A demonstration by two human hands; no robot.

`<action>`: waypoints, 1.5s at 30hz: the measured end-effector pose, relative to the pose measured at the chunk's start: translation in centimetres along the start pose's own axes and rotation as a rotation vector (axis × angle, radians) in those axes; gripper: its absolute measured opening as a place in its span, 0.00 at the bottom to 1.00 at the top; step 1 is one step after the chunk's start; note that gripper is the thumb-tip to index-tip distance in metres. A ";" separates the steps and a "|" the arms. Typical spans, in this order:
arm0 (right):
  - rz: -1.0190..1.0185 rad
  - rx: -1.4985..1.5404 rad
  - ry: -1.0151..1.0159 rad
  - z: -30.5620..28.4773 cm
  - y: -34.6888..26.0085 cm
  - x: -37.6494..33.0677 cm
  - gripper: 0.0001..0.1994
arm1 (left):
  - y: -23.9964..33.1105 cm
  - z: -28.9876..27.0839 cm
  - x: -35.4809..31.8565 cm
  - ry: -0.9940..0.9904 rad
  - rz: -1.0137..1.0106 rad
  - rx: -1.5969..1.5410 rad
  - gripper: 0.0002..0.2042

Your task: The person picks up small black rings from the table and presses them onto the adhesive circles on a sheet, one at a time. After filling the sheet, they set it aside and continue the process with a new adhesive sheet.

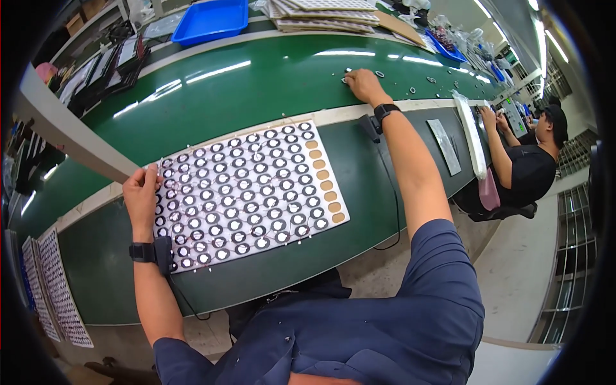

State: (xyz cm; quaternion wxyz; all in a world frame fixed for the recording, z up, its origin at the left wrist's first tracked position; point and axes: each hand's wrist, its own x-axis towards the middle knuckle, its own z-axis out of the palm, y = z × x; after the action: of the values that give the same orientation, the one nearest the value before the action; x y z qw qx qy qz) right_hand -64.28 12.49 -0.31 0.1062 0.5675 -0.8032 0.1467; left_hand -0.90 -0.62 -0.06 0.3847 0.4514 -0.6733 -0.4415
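Observation:
A white tray [330, 192] lies on the green bench before me, filled with rows of round black parts with white centres and thin reddish wires. Along its right edge is a column of bare tan slots. My left hand [141, 185] is at the tray's far left corner, its fingers pinched together; what they hold, if anything, cannot be made out. My right arm stretches across to the green belt, where my right hand [364, 85] closes its fingertips on a small round wired part [345, 81]. Similar small parts [380, 74] lie to its right.
A post [77, 128] rises at the left. Beyond the belt are a blue bin [210, 22] and stacked white trays [324, 14]. Cords hang from both wrist devices. A metal plate [444, 147] lies on the bench, and a co-worker [536, 160] sits at the right.

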 end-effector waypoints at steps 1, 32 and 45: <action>-0.007 0.007 -0.016 0.1 -0.7 -0.1 0.14 | 0.0 -0.1 -0.2 0.005 -0.017 0.006 0.16; 0.115 1.177 -0.339 -6.9 -9.8 -7.6 0.11 | -0.1 -0.3 -0.1 0.009 0.010 -0.011 0.16; 0.079 0.842 -0.523 -6.8 -16.0 -12.3 0.09 | 0.0 -0.3 -0.2 0.027 -0.012 0.029 0.17</action>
State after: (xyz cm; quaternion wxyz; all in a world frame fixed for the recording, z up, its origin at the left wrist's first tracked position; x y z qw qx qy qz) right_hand -45.07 20.70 3.73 -0.3430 0.5480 -0.6949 0.3150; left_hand -0.54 -0.52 0.05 0.3845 0.4669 -0.6715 -0.4281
